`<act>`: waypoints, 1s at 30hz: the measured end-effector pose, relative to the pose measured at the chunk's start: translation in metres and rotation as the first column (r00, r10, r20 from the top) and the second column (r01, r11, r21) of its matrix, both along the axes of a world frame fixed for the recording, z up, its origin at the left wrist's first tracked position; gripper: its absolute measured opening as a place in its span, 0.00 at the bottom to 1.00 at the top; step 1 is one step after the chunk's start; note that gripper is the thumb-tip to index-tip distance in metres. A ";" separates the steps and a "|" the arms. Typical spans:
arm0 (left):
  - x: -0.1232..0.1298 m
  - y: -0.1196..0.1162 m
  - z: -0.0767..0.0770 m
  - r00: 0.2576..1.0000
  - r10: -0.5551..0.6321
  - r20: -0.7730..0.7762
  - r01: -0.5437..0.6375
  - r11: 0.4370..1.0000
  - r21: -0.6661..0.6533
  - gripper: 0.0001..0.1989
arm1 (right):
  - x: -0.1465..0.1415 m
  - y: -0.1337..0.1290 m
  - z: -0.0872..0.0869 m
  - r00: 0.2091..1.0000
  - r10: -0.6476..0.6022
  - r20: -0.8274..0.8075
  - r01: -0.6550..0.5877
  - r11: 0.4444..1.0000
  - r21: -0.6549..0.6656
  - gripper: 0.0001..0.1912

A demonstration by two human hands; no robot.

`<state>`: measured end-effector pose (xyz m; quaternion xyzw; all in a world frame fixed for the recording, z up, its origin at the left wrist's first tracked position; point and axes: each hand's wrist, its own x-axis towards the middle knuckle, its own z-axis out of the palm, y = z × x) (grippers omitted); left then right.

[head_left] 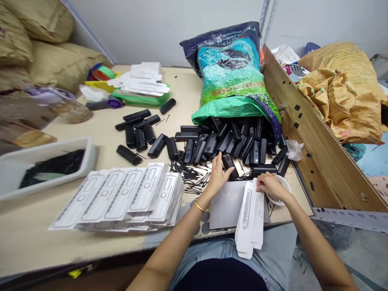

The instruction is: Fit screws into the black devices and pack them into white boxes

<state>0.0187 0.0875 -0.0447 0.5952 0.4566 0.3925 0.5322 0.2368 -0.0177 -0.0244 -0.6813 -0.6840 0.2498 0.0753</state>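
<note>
L hand (218, 176) grips a blk case (229, 165) nr the bag (232, 76), R hand (270, 186) pinches wht cartons (248, 218) nr bowl (286, 186).

My left hand (218, 176) spreads thumb from fingers, a bracelet circling the wrist; my right hand (272, 186) curls inward, both forearms reaching forward.
</note>
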 end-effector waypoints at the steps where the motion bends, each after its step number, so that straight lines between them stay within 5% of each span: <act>1: -0.002 -0.009 0.008 0.999 -0.047 0.018 0.046 0.999 0.012 0.37 | -0.001 0.003 0.003 0.998 -0.019 -0.054 0.021 0.999 0.041 0.06; 3: -0.004 -0.030 0.023 0.966 -0.220 0.139 0.237 0.964 -0.119 0.31 | -0.005 0.009 0.010 0.982 -0.055 -0.183 0.082 0.986 0.144 0.06; 4: -0.005 -0.040 0.030 0.917 -0.319 0.240 0.374 0.896 -0.238 0.26 | -0.008 0.012 0.014 0.965 -0.057 -0.256 0.108 0.976 0.190 0.08; 7: -0.008 -0.066 0.041 0.706 -0.387 0.593 0.698 0.519 -0.492 0.20 | -0.017 0.018 0.025 0.829 0.030 -0.559 0.114 0.968 0.222 0.12; 9: -0.009 -0.075 0.041 0.650 -0.270 0.711 0.746 0.408 -0.526 0.22 | -0.023 0.019 0.031 0.630 0.088 -0.771 0.086 0.980 0.182 0.13; 11: -0.010 -0.078 0.039 0.653 -0.176 0.737 0.716 0.460 -0.525 0.23 | -0.030 0.016 0.033 0.463 0.084 -0.882 0.130 0.978 0.162 0.13; 12: -0.009 -0.078 0.038 0.658 -0.153 0.737 0.694 0.504 -0.515 0.25 | -0.035 0.014 0.033 0.441 0.061 -0.895 0.205 0.965 0.166 0.12; 16: -0.006 -0.075 0.038 0.701 -0.162 0.695 0.600 0.660 -0.452 0.34 | -0.063 0.002 0.023 0.567 -0.166 -0.807 0.535 0.819 0.207 0.07; 19: -0.002 -0.076 0.039 0.785 -0.179 0.593 0.501 0.747 -0.438 0.28 | -0.086 -0.010 0.010 0.534 -0.297 -0.792 0.616 0.778 0.124 0.10; 21: 0.000 -0.079 0.037 0.826 -0.184 0.533 0.460 0.766 -0.449 0.27 | -0.097 -0.016 0.003 0.448 -0.345 -0.825 0.659 0.751 0.043 0.14; 25: 0.000 -0.079 0.034 0.862 -0.134 0.488 0.419 0.732 -0.538 0.42 | -0.104 -0.018 0.002 0.336 -0.308 -0.890 0.727 0.686 0.037 0.08; 30: -0.005 -0.080 0.038 0.883 -0.163 0.440 0.391 0.775 -0.496 0.47 | -0.103 -0.007 0.010 0.255 -0.275 -0.927 0.664 0.747 -0.039 0.10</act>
